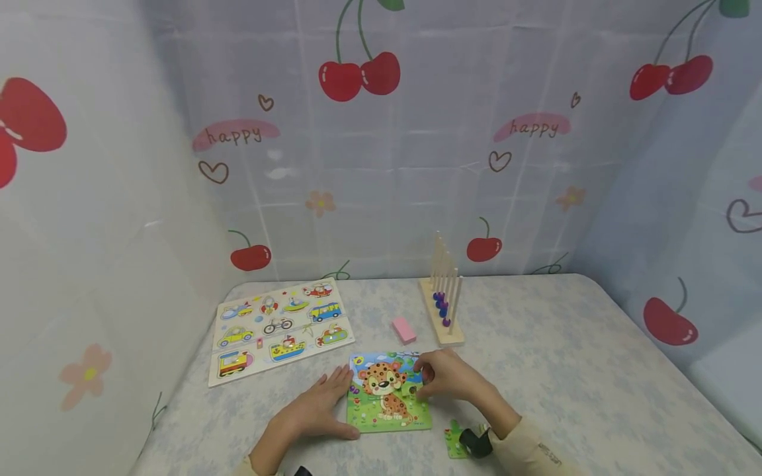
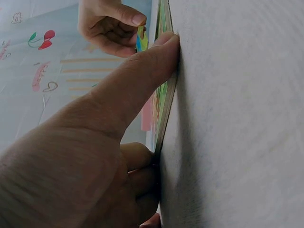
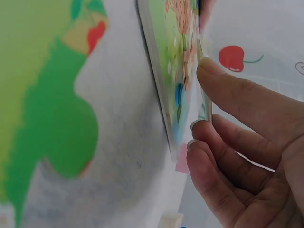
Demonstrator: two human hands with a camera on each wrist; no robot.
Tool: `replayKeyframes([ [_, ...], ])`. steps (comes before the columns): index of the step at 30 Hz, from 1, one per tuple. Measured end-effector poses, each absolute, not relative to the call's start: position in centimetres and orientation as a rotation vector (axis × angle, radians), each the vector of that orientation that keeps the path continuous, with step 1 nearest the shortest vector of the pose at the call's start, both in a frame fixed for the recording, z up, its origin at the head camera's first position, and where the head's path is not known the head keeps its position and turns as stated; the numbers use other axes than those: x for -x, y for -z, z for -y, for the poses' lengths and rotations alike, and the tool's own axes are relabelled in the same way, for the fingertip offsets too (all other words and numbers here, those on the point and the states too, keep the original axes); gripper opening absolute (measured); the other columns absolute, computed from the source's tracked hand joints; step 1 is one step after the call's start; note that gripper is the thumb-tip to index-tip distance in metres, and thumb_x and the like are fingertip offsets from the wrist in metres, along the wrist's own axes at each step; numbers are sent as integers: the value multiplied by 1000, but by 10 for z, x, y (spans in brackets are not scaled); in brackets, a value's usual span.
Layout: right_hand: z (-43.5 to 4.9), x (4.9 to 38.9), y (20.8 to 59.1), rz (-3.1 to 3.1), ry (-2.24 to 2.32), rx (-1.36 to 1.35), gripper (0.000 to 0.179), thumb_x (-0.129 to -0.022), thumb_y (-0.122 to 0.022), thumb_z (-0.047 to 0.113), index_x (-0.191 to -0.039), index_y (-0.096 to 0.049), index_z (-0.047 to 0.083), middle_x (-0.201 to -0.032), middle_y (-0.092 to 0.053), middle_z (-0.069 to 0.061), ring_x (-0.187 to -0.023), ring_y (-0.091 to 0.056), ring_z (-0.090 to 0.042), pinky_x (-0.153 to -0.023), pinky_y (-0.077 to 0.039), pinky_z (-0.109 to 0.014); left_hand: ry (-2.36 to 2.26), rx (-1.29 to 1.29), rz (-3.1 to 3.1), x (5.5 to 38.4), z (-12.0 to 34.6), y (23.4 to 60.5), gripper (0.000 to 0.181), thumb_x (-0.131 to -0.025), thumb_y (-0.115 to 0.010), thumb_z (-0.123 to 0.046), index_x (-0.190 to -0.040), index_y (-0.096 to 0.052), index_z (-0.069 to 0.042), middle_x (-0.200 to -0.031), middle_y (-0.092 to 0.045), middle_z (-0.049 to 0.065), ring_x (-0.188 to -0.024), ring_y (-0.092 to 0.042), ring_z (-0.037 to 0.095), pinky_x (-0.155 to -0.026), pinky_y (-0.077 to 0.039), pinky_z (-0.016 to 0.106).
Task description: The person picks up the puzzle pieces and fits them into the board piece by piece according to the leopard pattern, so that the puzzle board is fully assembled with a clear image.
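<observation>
Green puzzle board (image 1: pixel 388 391) between both hands (image 1: pixel 318 406) (image 1: pixel 450 375)

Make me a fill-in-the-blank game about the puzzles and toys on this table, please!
1. The left hand touches the puzzle board, and the ____ hand pinches a puzzle piece.
2. The puzzle board shows a spotted animal sitting on ____ grass.
3. The small block is coloured ____.
4. From the person's seat, the vehicle board lies on the table's ____ side.

Missing words: right; green; pink; left.
</observation>
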State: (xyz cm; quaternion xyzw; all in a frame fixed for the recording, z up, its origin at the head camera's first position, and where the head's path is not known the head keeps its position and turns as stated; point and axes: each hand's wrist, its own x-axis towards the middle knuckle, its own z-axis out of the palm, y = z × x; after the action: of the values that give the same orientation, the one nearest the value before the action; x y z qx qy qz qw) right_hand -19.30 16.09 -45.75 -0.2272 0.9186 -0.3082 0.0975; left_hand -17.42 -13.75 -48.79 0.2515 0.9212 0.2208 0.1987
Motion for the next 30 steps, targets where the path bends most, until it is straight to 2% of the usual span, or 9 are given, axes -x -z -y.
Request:
replayKeyframes([
  [15,-149,195,464,-2741,820,592,36,-69,-87,18,-98,-71,5,-73,-59,6,-65,-51,-9,-57,-43,-22,-626,-700,-2581,174,137,487,114,-71,-75,-63,-154,-24,-3,-163,-19,13,-152,-15,29,-124,-15,54],
  [25,-153,195,465,-2747,831,645,40,-67,-88,19,-100,-71,3,-78,-64,2,-68,-53,-7,-59,-46,-23,-634,-722,-2588,174,137,486,115,-71,-76,-62,-153,-25,-1,-163,-20,14,-152,-17,30,-124,-16,53],
  [30,-154,195,460,-2746,852,650,36,-70,-86,18,-100,-72,4,-81,-65,1,-70,-54,-9,-59,-46,-24,-637,-716,-2587,174,137,487,115,-71,-76,-63,-153,-25,-2,-163,-19,14,-152,-17,30,-124,-16,53],
])
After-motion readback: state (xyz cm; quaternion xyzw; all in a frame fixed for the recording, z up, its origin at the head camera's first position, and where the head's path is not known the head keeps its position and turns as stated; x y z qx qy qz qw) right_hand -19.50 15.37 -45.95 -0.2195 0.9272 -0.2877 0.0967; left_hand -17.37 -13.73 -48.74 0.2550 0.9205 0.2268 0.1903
